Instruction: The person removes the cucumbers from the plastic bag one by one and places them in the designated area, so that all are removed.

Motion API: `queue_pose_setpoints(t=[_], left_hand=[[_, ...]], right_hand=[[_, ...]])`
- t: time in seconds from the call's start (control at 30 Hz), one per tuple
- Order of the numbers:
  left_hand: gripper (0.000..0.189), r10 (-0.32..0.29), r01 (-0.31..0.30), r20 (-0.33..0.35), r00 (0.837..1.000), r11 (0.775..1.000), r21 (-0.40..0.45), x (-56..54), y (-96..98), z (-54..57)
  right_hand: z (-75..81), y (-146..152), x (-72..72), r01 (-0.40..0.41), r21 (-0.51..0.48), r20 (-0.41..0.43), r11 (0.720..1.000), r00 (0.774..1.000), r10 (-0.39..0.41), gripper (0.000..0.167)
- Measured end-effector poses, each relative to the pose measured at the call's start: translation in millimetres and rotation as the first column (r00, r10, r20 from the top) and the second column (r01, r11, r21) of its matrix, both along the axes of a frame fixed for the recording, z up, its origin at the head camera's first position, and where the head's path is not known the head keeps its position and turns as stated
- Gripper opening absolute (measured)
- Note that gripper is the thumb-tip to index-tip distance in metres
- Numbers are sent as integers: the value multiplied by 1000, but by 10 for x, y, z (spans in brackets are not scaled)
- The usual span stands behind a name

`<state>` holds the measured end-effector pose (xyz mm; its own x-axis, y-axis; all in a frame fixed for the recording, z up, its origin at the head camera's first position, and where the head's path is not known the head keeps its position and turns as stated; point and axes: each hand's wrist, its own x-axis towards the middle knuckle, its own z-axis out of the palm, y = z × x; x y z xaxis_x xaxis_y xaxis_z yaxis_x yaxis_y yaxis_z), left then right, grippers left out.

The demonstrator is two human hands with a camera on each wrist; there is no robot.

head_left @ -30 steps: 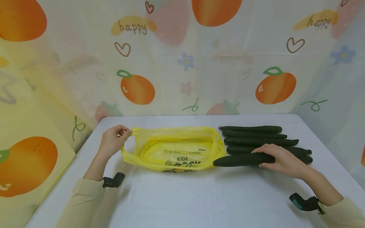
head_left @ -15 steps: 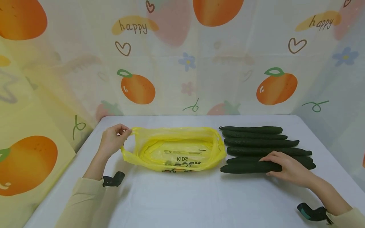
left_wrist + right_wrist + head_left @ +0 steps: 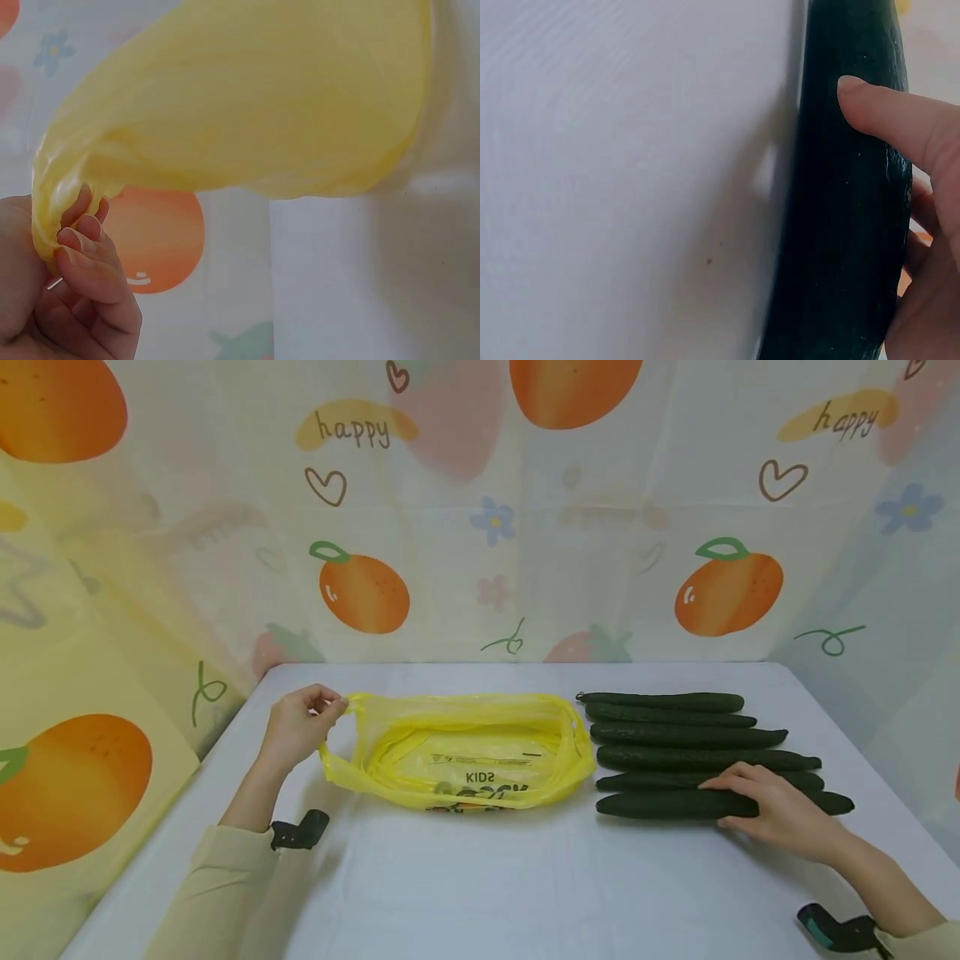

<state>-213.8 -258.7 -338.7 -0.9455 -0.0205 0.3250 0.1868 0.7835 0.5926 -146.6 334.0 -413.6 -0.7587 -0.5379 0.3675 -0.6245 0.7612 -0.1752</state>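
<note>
At the left of the head view, my left hand (image 3: 296, 731) pinches a handle of a yellow plastic bag (image 3: 457, 708) between thumb and fingers. The bag lies on its side with its mouth spread and printed lettering visible. In the left wrist view the stretched handle (image 3: 46, 214) runs into the curled fingers. My right hand (image 3: 787, 814) grips the nearest dark green cucumber (image 3: 663, 805), thumb on the near side and fingers over the far side. That cucumber (image 3: 847, 225) fills the right part of the right wrist view, close over the white cloth.
Several more cucumbers (image 3: 686, 736) lie side by side behind the held one, right of the bag. All rest on a white-covered table (image 3: 480, 885). A fruit-patterned curtain (image 3: 570, 560) stands behind and along both sides.
My right hand has moved right and toward me with the cucumber, away from the bag's mouth, to the front of the row. The left hand and bag stay put.
</note>
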Motion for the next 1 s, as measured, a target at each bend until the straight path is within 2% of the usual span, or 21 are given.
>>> queue_pose_setpoints(t=[0.37, 0.57, 1.0], left_hand=[[19, 16, -16, -10, 1000, 1000, -13, -12, -2, 14], [21, 5, -5, 6, 1000, 1000, 1, -5, 1, 18], [20, -1, 1, 19, 1000, 1000, 8, -12, 3, 6]], right_hand=[[-16, 17, -6, 27, 8, -18, 1000, 999, -27, 51], [-38, 42, -16, 30, 12, -60, 999, 998, -29, 51], [-42, 20, -7, 46, 48, -50, 998, 998, -44, 51]])
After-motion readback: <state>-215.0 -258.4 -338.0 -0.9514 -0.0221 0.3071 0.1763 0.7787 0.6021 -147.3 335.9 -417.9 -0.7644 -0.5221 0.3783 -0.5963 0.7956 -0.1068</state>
